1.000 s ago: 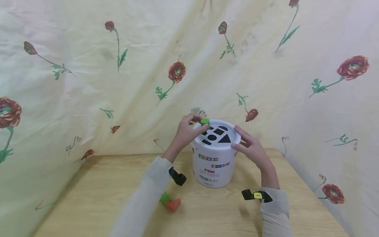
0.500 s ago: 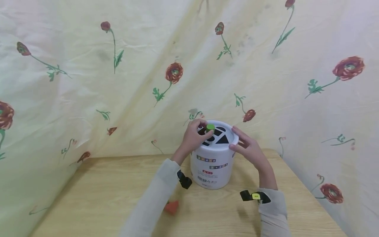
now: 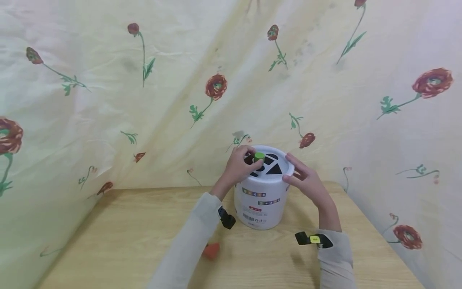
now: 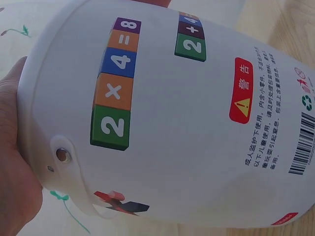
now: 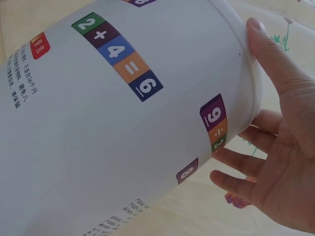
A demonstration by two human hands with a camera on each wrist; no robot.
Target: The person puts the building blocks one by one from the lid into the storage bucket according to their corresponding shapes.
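A white bucket (image 3: 260,208) stands upright on the wooden table, printed with coloured number blocks. Black shaped openings, among them a triangle (image 3: 273,169), show in its lid (image 3: 282,157). Between thumb and fingers, my left hand (image 3: 239,165) pinches a round-topped green block (image 3: 259,156) over the lid, overlapping the openings on the left. My right hand (image 3: 309,182) holds the bucket's rim on the right, thumb in front and forefinger farther back. The right wrist view shows that hand's other fingers (image 5: 241,162) spread beside the wall. In the left wrist view the green block is out of sight.
A red block (image 3: 211,251) lies on the table (image 3: 151,224) in front of the bucket, close to my left sleeve (image 3: 187,241), which covers most of a green piece beside it. Behind the table hangs a flowered cloth (image 3: 173,100).
My left hand has moved a little right and down with the green block, from the lid's left edge toward its middle. The right hand keeps its place on the rim.
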